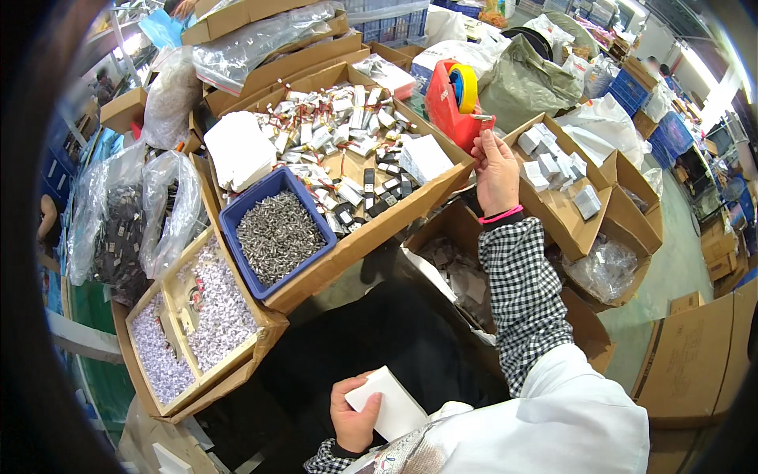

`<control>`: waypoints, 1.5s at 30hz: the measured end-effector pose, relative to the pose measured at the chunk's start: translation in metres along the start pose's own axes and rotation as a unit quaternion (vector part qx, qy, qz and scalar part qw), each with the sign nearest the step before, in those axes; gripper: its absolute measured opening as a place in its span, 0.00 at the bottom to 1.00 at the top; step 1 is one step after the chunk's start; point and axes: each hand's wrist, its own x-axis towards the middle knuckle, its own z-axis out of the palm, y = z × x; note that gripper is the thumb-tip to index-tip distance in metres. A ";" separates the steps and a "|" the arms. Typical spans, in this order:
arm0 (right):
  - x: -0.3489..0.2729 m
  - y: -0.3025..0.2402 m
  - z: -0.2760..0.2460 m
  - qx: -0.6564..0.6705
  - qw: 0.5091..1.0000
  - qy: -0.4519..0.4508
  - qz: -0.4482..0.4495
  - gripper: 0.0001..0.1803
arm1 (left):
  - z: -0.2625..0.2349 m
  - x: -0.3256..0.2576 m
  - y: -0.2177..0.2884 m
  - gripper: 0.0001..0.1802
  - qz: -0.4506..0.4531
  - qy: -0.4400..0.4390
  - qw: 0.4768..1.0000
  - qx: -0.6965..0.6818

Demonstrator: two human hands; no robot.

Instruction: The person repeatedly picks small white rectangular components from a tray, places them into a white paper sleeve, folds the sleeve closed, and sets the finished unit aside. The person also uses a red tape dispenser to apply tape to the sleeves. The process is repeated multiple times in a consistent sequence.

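Note:
My left hand is closed round a small flat white box low in front of my body, thumb on its upper face. My right hand reaches up to a red tape dispenser carrying a yellow tape roll. Its thumb and forefinger pinch at the cutter end, where the loose tape is; the strip itself is too small to make out clearly. Left of the dispenser, a large cardboard tray holds many small silver battery packs with wires, black pieces and white cards.
A blue bin of small metal screws sits at the tray's near corner. Beside it, a divided wooden box contains tiny whitish parts. To the right, an open carton holds small white boxes. Another carton stands below my right forearm.

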 end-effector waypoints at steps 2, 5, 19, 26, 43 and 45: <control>-0.003 0.007 0.003 0.017 1.000 0.017 -0.004 0.12 | 0.000 -0.002 0.006 0.18 0.008 0.027 0.999 0.036; -0.015 0.000 0.003 0.012 0.994 0.090 -0.068 0.09 | -0.006 0.002 0.015 0.17 0.030 0.083 0.990 0.109; -0.291 0.005 0.029 -0.014 0.843 -0.191 0.502 0.13 | -0.015 0.006 -0.007 0.16 0.124 0.100 0.983 0.090; -0.305 -0.002 0.041 -0.081 0.849 -0.219 0.474 0.31 | -0.016 -0.005 0.003 0.22 0.125 0.074 0.976 0.163; -0.307 -0.002 0.048 -0.106 0.861 -0.228 0.443 0.21 | -0.017 -0.003 0.000 0.32 0.178 0.057 0.967 0.173; -0.306 -0.002 0.047 -0.109 0.859 -0.230 0.445 0.21 | -0.018 -0.002 0.001 0.31 0.192 0.052 0.964 0.178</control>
